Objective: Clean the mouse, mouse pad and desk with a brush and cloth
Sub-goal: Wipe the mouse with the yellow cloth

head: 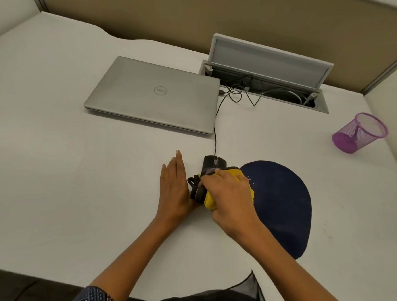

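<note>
Mouse (213,163) wiped with cloth (209,201) gripped by right hand (230,199); left hand (174,186) flat, open; mouse pad (282,202), worktop (75,177) judged remaining.

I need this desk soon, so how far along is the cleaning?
Nothing shows as finished. In hand: the right hand presses the yellow cloth over the black mouse, and the left hand lies flat on the desk beside it. Left: the dark blue mouse pad has pale specks, and the desk has small marks to its right. No brush is visible.
</note>
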Demonstrator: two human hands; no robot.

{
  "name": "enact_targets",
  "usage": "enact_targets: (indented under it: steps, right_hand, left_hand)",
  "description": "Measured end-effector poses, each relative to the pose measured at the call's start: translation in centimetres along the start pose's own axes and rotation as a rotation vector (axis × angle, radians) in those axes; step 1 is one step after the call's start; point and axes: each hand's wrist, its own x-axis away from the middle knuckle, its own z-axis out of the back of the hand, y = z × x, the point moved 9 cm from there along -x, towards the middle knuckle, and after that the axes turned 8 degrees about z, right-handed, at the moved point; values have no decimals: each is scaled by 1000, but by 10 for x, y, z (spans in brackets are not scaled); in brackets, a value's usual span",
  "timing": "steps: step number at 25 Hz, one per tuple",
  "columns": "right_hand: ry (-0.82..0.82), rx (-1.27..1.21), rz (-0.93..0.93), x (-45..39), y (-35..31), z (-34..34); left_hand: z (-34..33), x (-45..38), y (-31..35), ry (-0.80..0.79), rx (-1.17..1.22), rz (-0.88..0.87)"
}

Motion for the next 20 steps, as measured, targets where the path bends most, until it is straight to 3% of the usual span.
enact_targets:
  steps: [3, 9, 12, 16, 20]
  right_hand:
    - [25, -57, 2, 16, -5, -10]
    - [31, -168, -9, 34, -1, -16]
    - [2, -271, -16, 45, -3, -14]
    - [124, -523, -143, 48, 31, 44]
    - [192, -434, -281, 7, 85, 96]
  left_hand:
    - [0, 3, 4, 24, -72, -49]
    - [12, 11, -12, -265, -27, -51]
    - [29, 14, -12, -220, -42, -92]
    - [34, 12, 9, -141, 52, -133]
    - [6, 3, 20, -282, 104, -72]
